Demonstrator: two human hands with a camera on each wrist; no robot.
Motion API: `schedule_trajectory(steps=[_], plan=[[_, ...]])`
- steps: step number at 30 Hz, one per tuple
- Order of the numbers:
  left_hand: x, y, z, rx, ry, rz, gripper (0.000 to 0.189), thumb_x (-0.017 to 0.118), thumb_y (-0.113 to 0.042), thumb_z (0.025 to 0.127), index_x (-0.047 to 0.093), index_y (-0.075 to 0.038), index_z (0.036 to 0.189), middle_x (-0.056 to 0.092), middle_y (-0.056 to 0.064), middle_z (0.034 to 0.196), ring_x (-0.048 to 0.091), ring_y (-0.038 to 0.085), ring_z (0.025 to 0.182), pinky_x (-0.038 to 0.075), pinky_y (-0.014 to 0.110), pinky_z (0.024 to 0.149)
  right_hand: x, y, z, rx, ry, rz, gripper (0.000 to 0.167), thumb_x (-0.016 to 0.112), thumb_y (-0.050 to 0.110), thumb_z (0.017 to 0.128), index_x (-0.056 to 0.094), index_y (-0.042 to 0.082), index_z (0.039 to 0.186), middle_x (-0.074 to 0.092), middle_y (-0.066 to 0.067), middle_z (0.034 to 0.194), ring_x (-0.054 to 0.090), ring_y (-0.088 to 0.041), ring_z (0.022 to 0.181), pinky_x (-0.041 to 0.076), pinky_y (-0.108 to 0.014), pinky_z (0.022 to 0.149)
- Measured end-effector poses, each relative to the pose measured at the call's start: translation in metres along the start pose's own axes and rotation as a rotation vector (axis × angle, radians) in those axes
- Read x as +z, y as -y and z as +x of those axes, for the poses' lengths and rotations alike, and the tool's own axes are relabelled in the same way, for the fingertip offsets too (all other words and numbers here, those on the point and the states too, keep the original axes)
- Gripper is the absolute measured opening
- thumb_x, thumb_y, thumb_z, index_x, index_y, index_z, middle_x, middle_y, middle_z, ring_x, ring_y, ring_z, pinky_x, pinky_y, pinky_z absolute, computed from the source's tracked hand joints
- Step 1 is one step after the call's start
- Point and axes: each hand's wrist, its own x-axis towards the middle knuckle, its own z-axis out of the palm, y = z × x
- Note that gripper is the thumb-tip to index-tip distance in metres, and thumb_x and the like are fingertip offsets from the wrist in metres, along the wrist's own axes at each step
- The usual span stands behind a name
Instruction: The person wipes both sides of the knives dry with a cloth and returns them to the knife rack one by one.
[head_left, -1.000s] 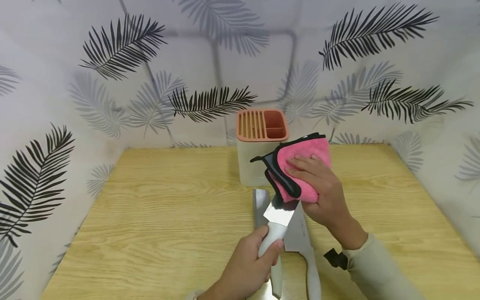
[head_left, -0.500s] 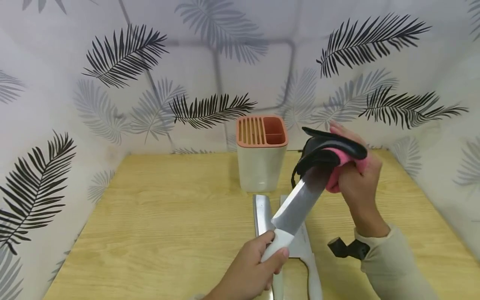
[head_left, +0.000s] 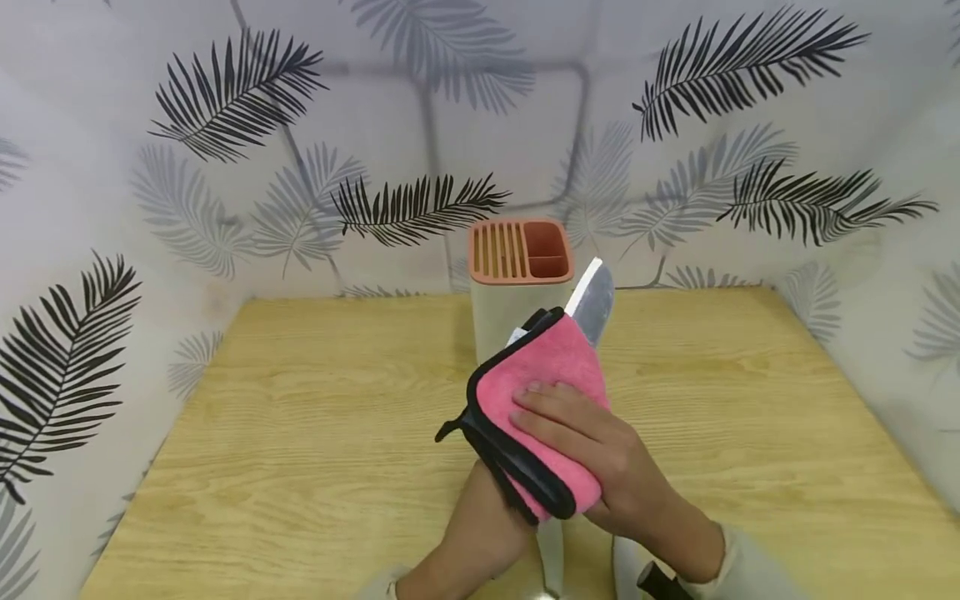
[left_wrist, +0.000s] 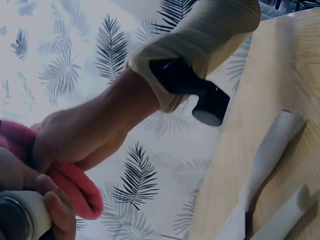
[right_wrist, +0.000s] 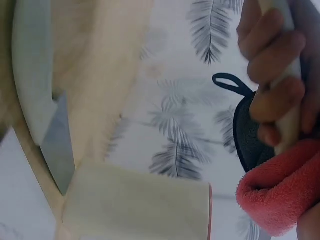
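My left hand [head_left: 480, 525] grips a kitchen knife by its white handle [right_wrist: 287, 117]; in the right wrist view the fingers curl round it. A pink cloth [head_left: 543, 367] with black edging is folded over the lower blade, and it hides the left fingers in the head view. Only the front of the blade [head_left: 594, 304] sticks out beyond the cloth, pointing up and away. My right hand [head_left: 592, 454] holds the cloth round the blade, fingers laid across its top and thumb hidden. The left wrist view shows the cloth [left_wrist: 75, 187] bunched at the right hand [left_wrist: 80, 135].
On the wooden table [head_left: 337, 417] below the hands lie two more knives, one with a pale green handle [head_left: 551, 554], one with a white handle [head_left: 626, 567]. Behind stands a cream knife holder [head_left: 495, 321] with an orange slotted top, before a leaf-patterned backdrop [head_left: 375, 108].
Half a second ago the right hand had the cloth out at the blade's tip, up to the right. Now hand and cloth are down near the handle and the tip shows.
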Motion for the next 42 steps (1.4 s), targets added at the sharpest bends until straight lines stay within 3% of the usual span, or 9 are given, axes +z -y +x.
schedule_trajectory(steps=[4, 11, 15, 28, 31, 34, 36, 40, 42], plan=[[0.002, -0.005, 0.001, 0.014, 0.013, 0.022, 0.027, 0.070, -0.017, 0.090, 0.065, -0.009, 0.114, 0.072, 0.003, 0.097, 0.062, 0.005, 0.087, 0.054, 0.023, 0.081, -0.005, -0.013, -0.001, 0.073, -0.039, -0.014, 0.041, 0.056, 0.032, 0.102, 0.069, -0.003, 0.120, 0.066, -0.014, 0.131, 0.056, -0.021, 0.134, 0.036, -0.037, 0.120], [-0.001, -0.010, -0.003, -0.044, 0.118, 0.025, 0.037, 0.081, -0.038, 0.082, 0.057, -0.013, 0.094, 0.056, -0.006, 0.071, 0.046, -0.006, 0.059, 0.041, 0.014, 0.052, -0.020, -0.032, -0.010, 0.198, -0.057, -0.095, 0.046, 0.056, 0.039, 0.100, 0.071, 0.000, 0.118, 0.068, -0.011, 0.131, 0.056, -0.016, 0.134, 0.035, -0.034, 0.121], [-0.001, -0.011, -0.004, -0.054, 0.136, 0.052, 0.043, 0.086, -0.041, 0.076, 0.055, -0.015, 0.090, 0.050, -0.012, 0.068, 0.043, -0.007, 0.057, 0.038, 0.014, 0.050, -0.027, -0.041, -0.013, 0.235, -0.071, -0.112, 0.048, 0.053, 0.041, 0.101, 0.071, 0.000, 0.117, 0.069, -0.012, 0.129, 0.057, -0.015, 0.132, 0.036, -0.034, 0.120], [-0.009, -0.016, -0.012, -0.081, 0.156, 0.083, 0.042, 0.081, -0.043, 0.081, 0.058, -0.011, 0.096, 0.059, -0.008, 0.069, 0.047, -0.006, 0.056, 0.041, 0.016, 0.052, -0.061, -0.068, 0.005, 0.259, -0.088, -0.227, 0.049, 0.055, 0.044, 0.100, 0.071, 0.002, 0.118, 0.071, -0.018, 0.122, 0.059, -0.008, 0.129, 0.040, -0.029, 0.117], [-0.012, -0.008, -0.015, -0.100, 0.168, 0.120, 0.039, 0.078, -0.039, 0.085, 0.059, -0.010, 0.103, 0.066, -0.003, 0.074, 0.049, -0.005, 0.059, 0.042, 0.017, 0.053, -0.076, -0.087, 0.000, 0.323, -0.179, -0.298, 0.036, 0.061, 0.032, 0.098, 0.072, 0.003, 0.117, 0.072, -0.020, 0.117, 0.062, -0.002, 0.121, 0.043, -0.018, 0.109], [-0.015, 0.005, -0.022, -0.151, 0.185, 0.120, 0.038, 0.075, -0.033, 0.088, 0.055, -0.009, 0.110, 0.073, 0.007, 0.086, 0.053, -0.004, 0.062, 0.046, 0.017, 0.056, -0.095, -0.107, -0.013, 0.444, -0.264, -0.381, 0.034, 0.061, 0.009, 0.085, 0.072, 0.004, 0.117, 0.073, -0.021, 0.113, 0.062, 0.006, 0.113, 0.041, -0.006, 0.100], [-0.019, 0.012, -0.027, -0.207, 0.204, 0.056, 0.038, 0.071, -0.029, 0.090, 0.051, -0.007, 0.114, 0.074, 0.012, 0.091, 0.057, -0.002, 0.060, 0.049, 0.018, 0.055, -0.107, -0.117, -0.024, 0.530, -0.260, -0.455, 0.042, 0.055, 0.000, 0.080, 0.072, 0.006, 0.118, 0.073, -0.021, 0.111, 0.069, -0.007, 0.109, 0.039, -0.002, 0.097], [-0.031, 0.023, -0.032, -0.297, 0.189, -0.033, 0.034, 0.066, -0.030, 0.094, 0.052, -0.004, 0.110, 0.070, 0.011, 0.086, 0.059, 0.004, 0.054, 0.050, 0.020, 0.050, -0.127, -0.130, -0.047, 0.670, -0.106, -0.559, 0.043, 0.059, -0.002, 0.080, 0.070, 0.004, 0.121, 0.072, -0.024, 0.112, 0.069, -0.041, 0.101, 0.054, -0.032, 0.095], [-0.037, 0.027, -0.033, -0.323, 0.152, -0.008, 0.034, 0.065, -0.034, 0.095, 0.058, -0.004, 0.109, 0.068, 0.007, 0.085, 0.058, 0.004, 0.058, 0.050, 0.020, 0.051, -0.133, -0.135, -0.057, 0.724, -0.009, -0.567, 0.043, 0.063, -0.002, 0.080, 0.068, 0.003, 0.122, 0.070, -0.025, 0.114, 0.065, -0.048, 0.101, 0.051, -0.052, 0.090]])
